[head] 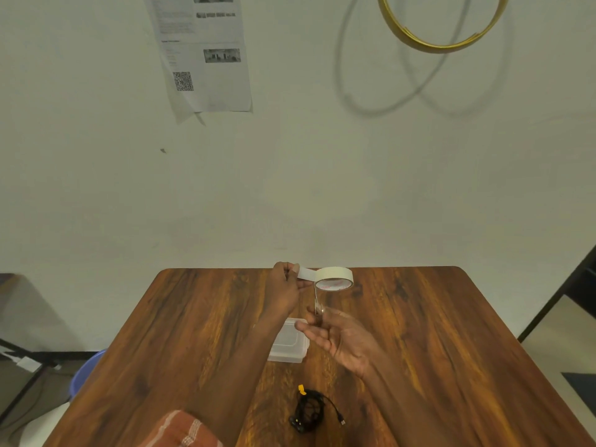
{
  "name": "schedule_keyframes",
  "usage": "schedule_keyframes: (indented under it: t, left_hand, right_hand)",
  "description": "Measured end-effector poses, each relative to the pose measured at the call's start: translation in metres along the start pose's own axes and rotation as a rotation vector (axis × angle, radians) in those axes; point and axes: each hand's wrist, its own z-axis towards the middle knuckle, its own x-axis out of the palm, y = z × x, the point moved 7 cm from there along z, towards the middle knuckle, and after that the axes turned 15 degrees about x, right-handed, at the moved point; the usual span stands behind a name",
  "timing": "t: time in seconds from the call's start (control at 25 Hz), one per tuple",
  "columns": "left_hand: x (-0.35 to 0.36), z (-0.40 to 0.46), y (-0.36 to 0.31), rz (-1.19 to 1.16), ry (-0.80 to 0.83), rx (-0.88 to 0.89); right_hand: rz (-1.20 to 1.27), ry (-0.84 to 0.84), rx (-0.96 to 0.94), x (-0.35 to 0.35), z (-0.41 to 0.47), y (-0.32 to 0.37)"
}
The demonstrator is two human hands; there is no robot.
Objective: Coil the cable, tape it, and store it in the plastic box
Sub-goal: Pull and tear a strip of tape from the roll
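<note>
You are in the taping step: the cable (308,411) already lies coiled in a loose black bundle on the near part of the wooden table (435,333), with a small yellow tag at its far edge and a plug trailing off to the right. Nothing holds it, and no tape looks to be on it yet.

Your left hand (285,285) is raised over the far middle of the table, thumb and fingertips pressed together on the free end of the tape strip (306,273), which runs right to the tape roll (333,278). The roll hangs in the air at the far end of the table. Your right hand (338,340) sits nearer, below the roll, palm up with the fingers mostly spread; a narrow band drops from the roll toward its fingertips, but whether those fingers pinch it or merely touch it is too blurred to tell.

The next move, as I judge it, is to draw out a short length, tear it cleanly, and carry it to the coil. That calls for a firm hold on the roll while the left hand pulls.

The cable lies well apart from both hands, nearer to you than either. The clear plastic box (290,345) stands between, just left of your right hand, partly behind your left forearm.
</note>
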Motion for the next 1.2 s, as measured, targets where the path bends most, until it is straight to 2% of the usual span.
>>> schedule_keyframes:
  t: [0.24, 0.48, 1.2]
  left_hand:
    - [0.001, 0.000, -0.002, -0.019, -0.010, -0.009]
    - [0.005, -0.002, -0.003, -0.033, -0.009, -0.003]
    - [0.008, -0.008, -0.008, -0.059, -0.003, -0.041]
  right_hand:
    - [-0.051, -0.024, -0.073, 0.000, 0.004, 0.004]
    - [-0.108, -0.124, -0.160, 0.000, 0.005, 0.013]
    - [-0.232, -0.163, -0.317, -0.004, 0.007, 0.028]
